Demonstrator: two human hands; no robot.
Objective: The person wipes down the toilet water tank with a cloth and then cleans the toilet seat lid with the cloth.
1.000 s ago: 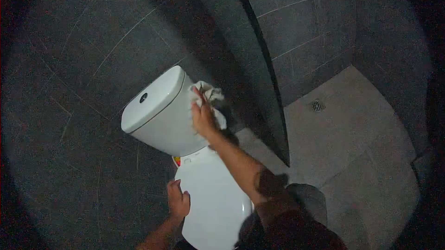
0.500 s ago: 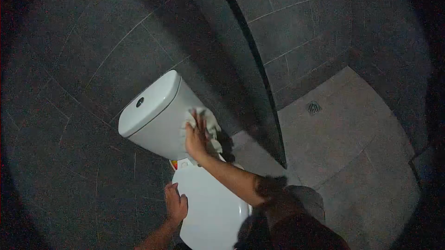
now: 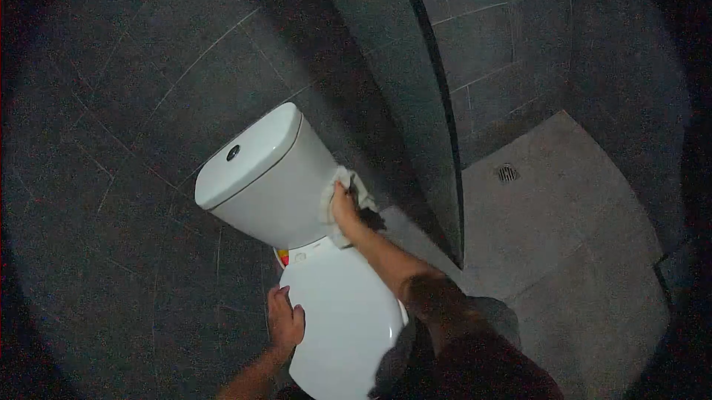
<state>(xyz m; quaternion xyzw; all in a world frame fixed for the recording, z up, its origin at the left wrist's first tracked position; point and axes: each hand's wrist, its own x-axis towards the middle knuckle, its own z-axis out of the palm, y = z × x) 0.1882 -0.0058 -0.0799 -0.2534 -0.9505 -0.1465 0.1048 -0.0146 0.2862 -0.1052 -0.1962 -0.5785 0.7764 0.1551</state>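
My right hand (image 3: 346, 211) presses a pale cloth (image 3: 326, 208) against the right side of the white toilet tank (image 3: 278, 192); the far fingers are partly hidden by the cloth and shadow. At the left edge of the closed toilet lid (image 3: 341, 318) is my left hand (image 3: 285, 320), its thumb apart from the fingers and no object in it. The tank's top carries a round flush button (image 3: 233, 152).
Something red and yellow (image 3: 283, 257) shows behind the lid's hinge on the left. A dark-edged glass partition (image 3: 437, 81) stands to the right of the toilet. Beyond it, the shower floor (image 3: 549, 214) has a round drain (image 3: 507, 172). Dark tiled walls surround everything.
My right hand has slid with the cloth from the tank's front around to its right side. My left hand stays at the lid's edge. The view has shifted slightly.
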